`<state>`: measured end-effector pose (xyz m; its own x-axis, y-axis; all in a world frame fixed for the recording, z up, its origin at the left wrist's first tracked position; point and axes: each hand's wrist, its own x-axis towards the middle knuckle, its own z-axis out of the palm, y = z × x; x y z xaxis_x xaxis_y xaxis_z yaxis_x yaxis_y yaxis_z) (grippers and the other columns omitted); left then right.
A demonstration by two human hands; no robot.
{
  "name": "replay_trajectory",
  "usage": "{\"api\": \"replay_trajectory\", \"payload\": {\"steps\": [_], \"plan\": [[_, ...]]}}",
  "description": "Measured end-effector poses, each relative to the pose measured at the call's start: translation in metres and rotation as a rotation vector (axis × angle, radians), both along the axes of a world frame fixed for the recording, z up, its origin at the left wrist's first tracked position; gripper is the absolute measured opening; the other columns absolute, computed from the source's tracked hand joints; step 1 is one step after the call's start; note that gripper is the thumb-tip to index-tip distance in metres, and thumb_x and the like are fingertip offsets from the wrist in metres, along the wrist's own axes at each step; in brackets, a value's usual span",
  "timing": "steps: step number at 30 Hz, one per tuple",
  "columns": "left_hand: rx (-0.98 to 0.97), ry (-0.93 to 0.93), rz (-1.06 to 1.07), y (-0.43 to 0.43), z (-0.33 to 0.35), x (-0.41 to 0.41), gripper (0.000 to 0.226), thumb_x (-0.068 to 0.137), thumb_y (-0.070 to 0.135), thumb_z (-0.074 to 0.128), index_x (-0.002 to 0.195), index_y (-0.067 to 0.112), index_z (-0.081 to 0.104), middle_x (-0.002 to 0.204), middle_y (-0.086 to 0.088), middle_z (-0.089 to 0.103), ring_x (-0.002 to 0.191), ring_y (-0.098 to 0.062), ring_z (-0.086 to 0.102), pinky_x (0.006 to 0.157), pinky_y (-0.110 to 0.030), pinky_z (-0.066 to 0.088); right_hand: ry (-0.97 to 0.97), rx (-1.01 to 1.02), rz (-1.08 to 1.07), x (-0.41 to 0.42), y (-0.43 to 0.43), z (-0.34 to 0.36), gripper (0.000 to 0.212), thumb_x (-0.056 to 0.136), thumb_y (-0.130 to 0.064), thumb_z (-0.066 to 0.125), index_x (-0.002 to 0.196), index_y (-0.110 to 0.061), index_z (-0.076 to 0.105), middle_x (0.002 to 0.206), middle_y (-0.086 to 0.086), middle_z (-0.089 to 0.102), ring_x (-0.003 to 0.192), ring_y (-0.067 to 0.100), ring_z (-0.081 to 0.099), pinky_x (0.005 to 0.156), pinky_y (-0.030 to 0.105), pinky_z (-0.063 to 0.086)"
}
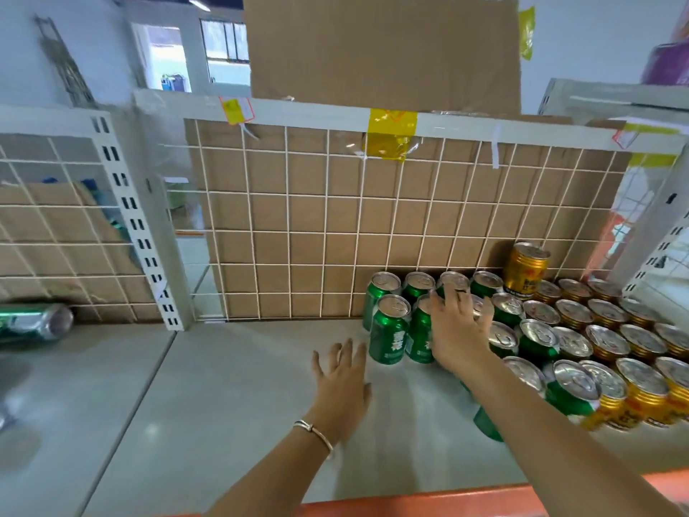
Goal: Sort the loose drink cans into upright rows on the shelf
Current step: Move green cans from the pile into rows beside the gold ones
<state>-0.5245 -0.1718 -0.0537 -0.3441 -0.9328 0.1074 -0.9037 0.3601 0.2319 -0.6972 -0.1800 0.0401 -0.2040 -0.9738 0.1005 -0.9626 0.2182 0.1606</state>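
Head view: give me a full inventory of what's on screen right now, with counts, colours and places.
upright green aluminium drink cans: about a dozen, some hidden by arm; green; right of shelf centre
upright gold aluminium drink cans: many, cut by frame edge; gold; shelf's far right
raised gold can: one; gold; above the rest, at the back
lying green can: one; green; on its side, far-left bay
white wire grid panel: one; white; behind shelf
brown cardboard sheet: one; brown; behind grid
pale grey shelf: one; grey; under cans
left hand: one; open, over bare shelf
right hand: one; fingers spread on green can tops
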Motion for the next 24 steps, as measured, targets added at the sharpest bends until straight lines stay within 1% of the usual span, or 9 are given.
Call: {"api": "replay_trajectory", "payload": {"steps": [4,8,10,12,15,17,19,22,24], "plan": [[0.089,0.002,-0.032,0.015,0.013,0.033,0.057,0.096,0.033,0.040,0.148,0.024,0.018,0.159,0.003,0.004,0.146,-0.021,-0.001,0.113,-0.056,-0.007,-0.129,-0.125,0.048,0.042,0.024,-0.017,0.069,0.088,-0.018,0.049,0.148,-0.025,0.016,0.154,0.001,0.012,0.143,0.023,0.011,0.115,0.054,0.001],[-0.074,0.026,-0.090,0.034,0.011,0.072,0.047,0.079,0.035,0.063,0.125,0.026,0.056,0.141,0.006,0.048,0.137,-0.022,0.037,0.105,-0.063,0.021,-0.238,-0.088,0.085,0.101,0.054,-0.032,0.066,0.094,-0.033,0.040,0.151,-0.026,0.008,0.159,-0.002,0.000,0.143,0.018,0.010,0.115,0.049,-0.003],[-0.062,0.068,-0.119,0.041,0.013,0.087,0.045,0.082,0.032,0.059,0.126,0.026,0.055,0.140,0.008,0.049,0.139,-0.018,0.034,0.108,-0.062,0.015,-0.276,-0.074,0.093,0.129,0.067,-0.039,0.064,0.095,-0.034,0.037,0.152,-0.027,0.007,0.160,-0.005,-0.003,0.145,0.016,0.008,0.115,0.049,-0.007],[0.080,0.123,-0.145,0.047,0.010,0.098,0.044,0.090,0.026,0.050,0.134,0.026,0.045,0.146,0.011,0.039,0.144,-0.012,0.019,0.112,-0.059,0.001,-0.340,-0.014,0.085,0.156,0.078,-0.044,0.060,0.096,-0.030,0.035,0.152,-0.027,0.011,0.158,-0.007,0.013,0.144,0.012,0.012,0.114,0.050,-0.012],[-0.069,0.230,-0.217,0.053,0.008,0.114,0.051,0.069,0.028,0.073,0.118,0.028,0.061,0.125,0.012,0.059,0.128,-0.009,0.047,0.101,-0.068,0.027,-0.342,-0.097,0.132,0.191,0.095,-0.054,0.060,0.083,-0.027,0.059,0.140,-0.028,0.041,0.138,-0.014,0.049,0.132,0.004,0.039,0.110,0.039,-0.023],[0.019,0.281,-0.298,0.066,0.005,0.128,0.049,0.070,0.027,0.070,0.118,0.022,0.063,0.124,0.004,0.062,0.125,-0.015,0.050,0.105,-0.051,0.033,-0.374,-0.071,0.149,0.206,0.110,-0.051,0.056,0.079,-0.025,0.063,0.133,-0.031,0.049,0.131,-0.017,0.054,0.127,0.003,0.045,0.106,0.033,-0.029],[0.096,0.346,-0.344,0.081,0.007,0.144,0.041,0.078,0.019,0.057,0.118,0.012,0.064,0.125,-0.008,0.062,0.122,-0.024,0.052,0.100,-0.036,0.041,-0.366,0.011,0.182,0.216,0.123,-0.053,0.053,0.087,-0.016,0.049,0.137,-0.032,0.044,0.135,-0.018,0.050,0.131,0.002,0.039,0.111,0.040,-0.020],[0.174,0.326,-0.257,0.100,0.021,0.173,0.035,0.084,0.014,0.054,0.118,0.010,0.062,0.125,-0.011,0.061,0.115,-0.028,0.056,0.097,-0.033,0.044,-0.326,-0.156,0.333,0.239,0.137,-0.050,0.047,0.071,-0.012,0.049,0.111,-0.028,0.067,0.102,-0.013,0.070,0.103,0.004,0.063,0.113,0.043,-0.002],[0.246,0.265,-0.221,0.110,0.031,0.196,0.033,0.086,0.018,0.055,0.119,0.012,0.059,0.121,-0.010,0.063,0.112,-0.028,0.058,0.095,-0.033,0.045,-0.358,-0.007,0.354,0.261,0.145,-0.045,0.043,0.079,-0.018,0.040,0.111,-0.028,0.066,0.104,-0.010,0.070,0.108,0.009,0.061,0.114,0.046,0.000]]}}
